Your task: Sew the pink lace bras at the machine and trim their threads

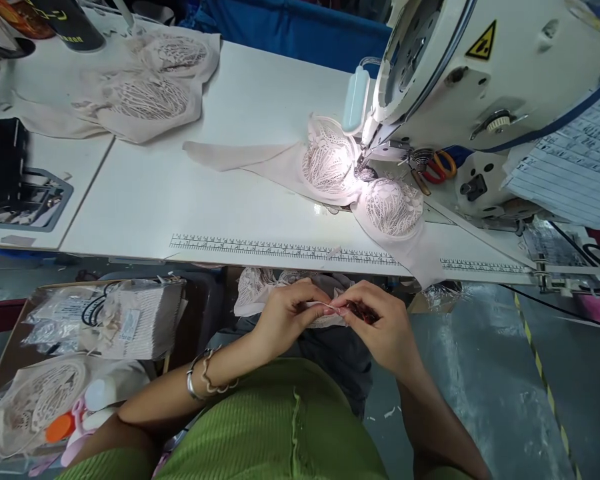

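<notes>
Below the table edge, over my lap, my left hand (287,313) and my right hand (380,327) meet fingertip to fingertip. Both pinch a thin pale strip of fabric (320,307) between them. My right hand also encloses a small dark reddish thing that I cannot make out. A beige lace piece (253,287) lies on my lap just behind the hands. On the white table (180,193) a beige lace bra (360,183) lies under the needle of the sewing machine (480,67), lit by its lamp.
A stack of finished lace bras (150,87) lies at the table's far left. A printed ruler strip (280,250) runs along the front edge. Orange-handled scissors (437,167) rest by the machine. A box (95,320) with packets and lace pieces stands at my left.
</notes>
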`<action>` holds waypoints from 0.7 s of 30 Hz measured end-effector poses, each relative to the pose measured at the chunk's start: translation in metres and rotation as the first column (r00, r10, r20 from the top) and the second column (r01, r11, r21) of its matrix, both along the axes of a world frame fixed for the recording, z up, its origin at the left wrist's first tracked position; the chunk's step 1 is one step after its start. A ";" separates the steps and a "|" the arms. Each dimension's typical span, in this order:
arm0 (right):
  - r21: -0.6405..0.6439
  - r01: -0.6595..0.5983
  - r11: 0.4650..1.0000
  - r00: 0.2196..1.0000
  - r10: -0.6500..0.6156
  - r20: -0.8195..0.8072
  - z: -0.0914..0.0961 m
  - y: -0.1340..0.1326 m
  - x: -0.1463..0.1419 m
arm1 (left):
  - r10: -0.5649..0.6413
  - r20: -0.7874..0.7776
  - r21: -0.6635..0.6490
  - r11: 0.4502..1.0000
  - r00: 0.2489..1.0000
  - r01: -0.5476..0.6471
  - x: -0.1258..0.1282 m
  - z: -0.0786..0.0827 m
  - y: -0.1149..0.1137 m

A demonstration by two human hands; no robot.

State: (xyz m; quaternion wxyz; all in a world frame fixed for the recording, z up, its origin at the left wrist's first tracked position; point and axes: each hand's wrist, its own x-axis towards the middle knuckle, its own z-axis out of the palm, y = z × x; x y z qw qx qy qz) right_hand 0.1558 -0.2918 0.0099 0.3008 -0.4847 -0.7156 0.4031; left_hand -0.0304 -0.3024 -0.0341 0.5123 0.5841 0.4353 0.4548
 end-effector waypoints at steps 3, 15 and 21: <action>-0.044 0.075 0.996 0.995 -0.078 -0.067 -0.006 0.000 0.005 | 0.028 0.056 -0.163 0.986 0.998 -0.018 0.000 0.004 0.002; -0.061 0.131 0.989 0.990 -0.134 -0.049 -0.016 -0.004 0.006 | 0.094 0.121 -0.354 0.934 0.988 -0.046 -0.003 0.009 0.005; 0.060 0.191 0.980 0.982 -0.190 -0.019 -0.023 -0.018 -0.009 | 0.166 0.127 -0.422 0.901 0.978 -0.098 -0.002 0.006 0.004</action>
